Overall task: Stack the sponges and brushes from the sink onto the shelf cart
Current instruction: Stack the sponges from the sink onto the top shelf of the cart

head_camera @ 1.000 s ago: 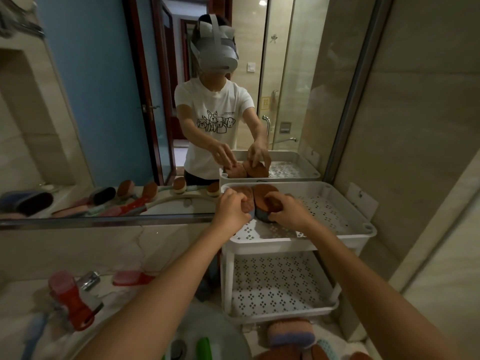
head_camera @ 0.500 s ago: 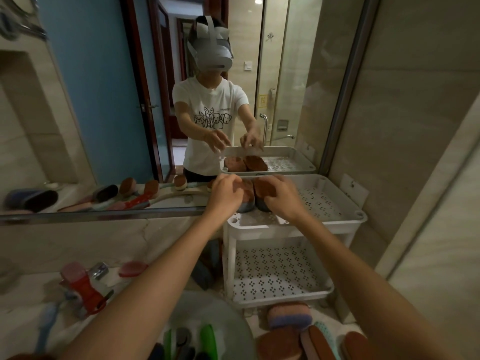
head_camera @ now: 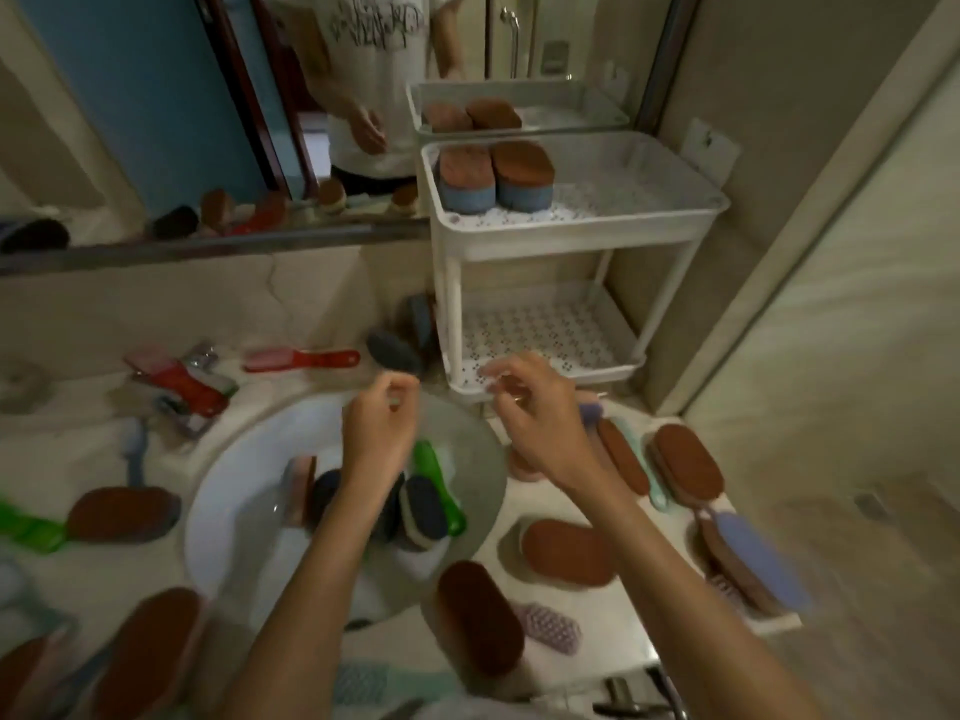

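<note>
Both hands hover empty over the white sink (head_camera: 228, 517), left hand (head_camera: 382, 433) loosely curled, right hand (head_camera: 524, 407) half open. Sponges (head_camera: 426, 506) and a green brush (head_camera: 439, 485) lie in the basin; likely light, soft, possibly wet: pinch sponge sides, take the brush handle

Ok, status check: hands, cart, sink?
Left hand and right hand both empty, above the white round sink. Two brown-topped blue sponges side by side on the white shelf cart top tier. Green-handled brush in sink, unobstructed.
</note>
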